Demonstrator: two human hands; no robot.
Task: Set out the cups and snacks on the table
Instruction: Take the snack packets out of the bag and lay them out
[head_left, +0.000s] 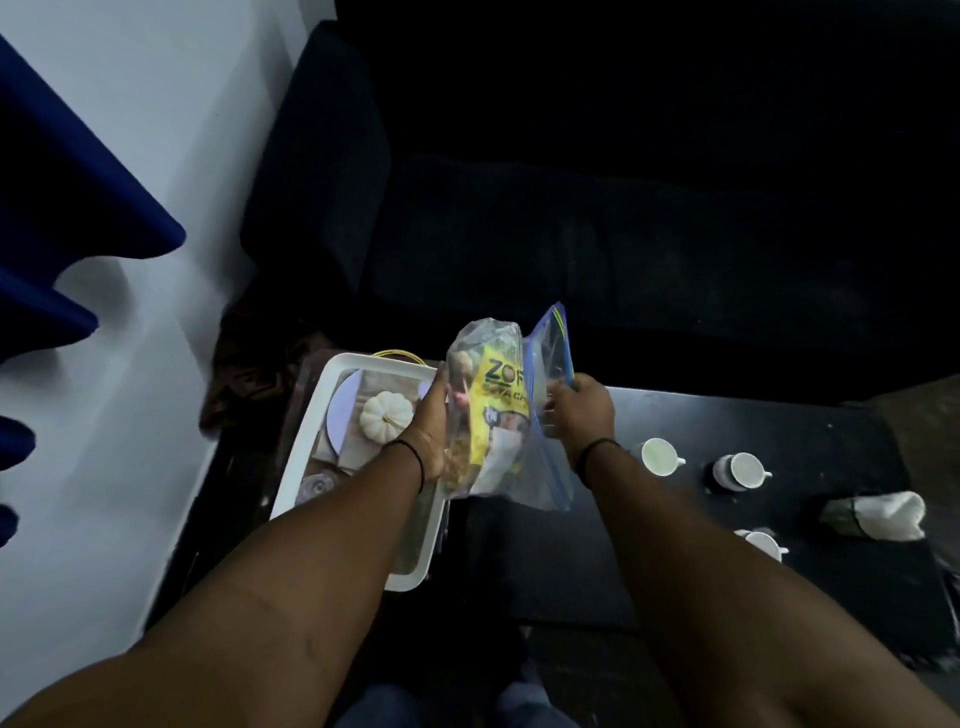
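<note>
We count two hands, two bags, three cups, one tray. The fingers of our left hand (428, 426) curl round the far side of the snack bag (485, 410), a crinkled clear packet with a yellow label, held upright above the tray's right edge. The fingers themselves are hidden behind the packet, so we judge the grip from the thumb and palm pressed against it. Our right hand (582, 410) pinches the rim of a clear zip bag (548, 415) with a blue seal strip; the zip bag hangs just beside the snack bag, touching it.

Below our left hand lies the white plastic tray (311, 441), rectangular with rounded corners, holding a small white ribbed pumpkin (385, 410).

On the dark counter (810, 431) to the right stand three white handled cups (658, 456), (740, 470), (763, 543), well apart from the bags. Near them lies a crumpled white cloth (883, 514).
</note>
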